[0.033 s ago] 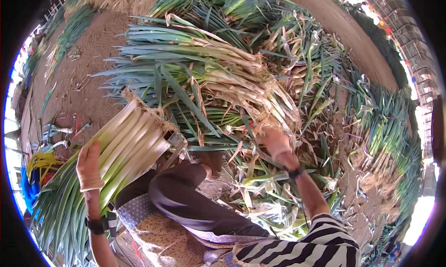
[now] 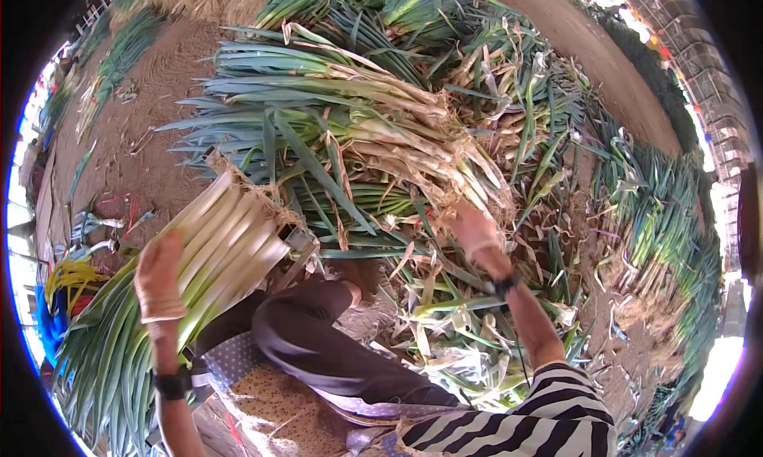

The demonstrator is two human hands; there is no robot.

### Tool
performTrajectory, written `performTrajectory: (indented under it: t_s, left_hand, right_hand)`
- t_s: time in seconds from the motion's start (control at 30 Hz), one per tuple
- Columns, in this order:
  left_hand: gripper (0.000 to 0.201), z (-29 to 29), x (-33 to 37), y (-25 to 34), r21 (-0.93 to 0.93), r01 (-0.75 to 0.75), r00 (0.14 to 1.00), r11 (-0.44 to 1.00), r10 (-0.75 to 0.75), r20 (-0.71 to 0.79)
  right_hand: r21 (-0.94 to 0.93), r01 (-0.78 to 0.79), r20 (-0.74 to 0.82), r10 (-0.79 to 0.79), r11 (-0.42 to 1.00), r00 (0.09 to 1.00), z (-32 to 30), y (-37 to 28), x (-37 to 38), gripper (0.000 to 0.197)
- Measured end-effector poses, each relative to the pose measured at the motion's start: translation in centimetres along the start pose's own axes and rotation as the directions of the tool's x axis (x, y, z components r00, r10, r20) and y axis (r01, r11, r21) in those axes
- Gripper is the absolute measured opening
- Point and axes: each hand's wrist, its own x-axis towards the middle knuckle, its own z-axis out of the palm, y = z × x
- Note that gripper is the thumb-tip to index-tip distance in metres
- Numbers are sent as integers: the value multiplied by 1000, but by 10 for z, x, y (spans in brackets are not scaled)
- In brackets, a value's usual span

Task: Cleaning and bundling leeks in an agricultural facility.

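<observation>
A bundle of peeled green onions (image 2: 230, 238) lies at the left, with white stalks and green tops. Over its near left side is my left hand (image 2: 160, 278), gloved at the palm and slightly blurred, its fingers stretched out and nothing held in them. My right hand (image 2: 477, 238) reaches to the root ends of a heap of unpeeled green onions (image 2: 373, 131). Its fingertips are blurred among the roots, so I cannot make out whether they grip a stalk. Beside the peeled bundle's root ends is a metal piece (image 2: 298, 241).
Stripped leaves and husks (image 2: 469, 346) litter the ground by my leg (image 2: 334, 338). More green onions (image 2: 668, 226) lie along the right, and others (image 2: 127, 56) at the far left. Yellow ties (image 2: 75, 278) and a blue bag-like thing (image 2: 48, 326) sit at the left edge.
My left hand has shifted slightly right over the peeled bundle. My right hand has moved a little right and up at the root ends. The green onions look unmoved.
</observation>
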Motion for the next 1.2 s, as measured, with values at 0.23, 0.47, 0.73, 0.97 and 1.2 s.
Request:
performTrajectory:
  t_s: [0.23,0.47,0.73,0.97,1.2]
  left_hand:
    - [31,285,-70,49,-365,341,879,866,-156,451]
    - [35,313,-67,12,-388,731,677,562,-525,515]
    - [39,307,-50,28,-293,763,640,577,-608,470]
    - [32,313,-39,21,-338,797,603,500,-630,490]
    - [35,323,-40,29,-331,764,638,553,-577,510]
  right_hand:
    - [-52,-56,-171,47,997,984,-12,-16,168,41]
    - [-120,-164,-299,122,979,947,-28,-22,280,53]
    - [174,-73,-165,102,982,981,9,-33,337,87]
    - [605,-58,69,20,794,997,17,-4,346,72]
    - [490,-225,-47,284,842,958,31,-39,266,66]
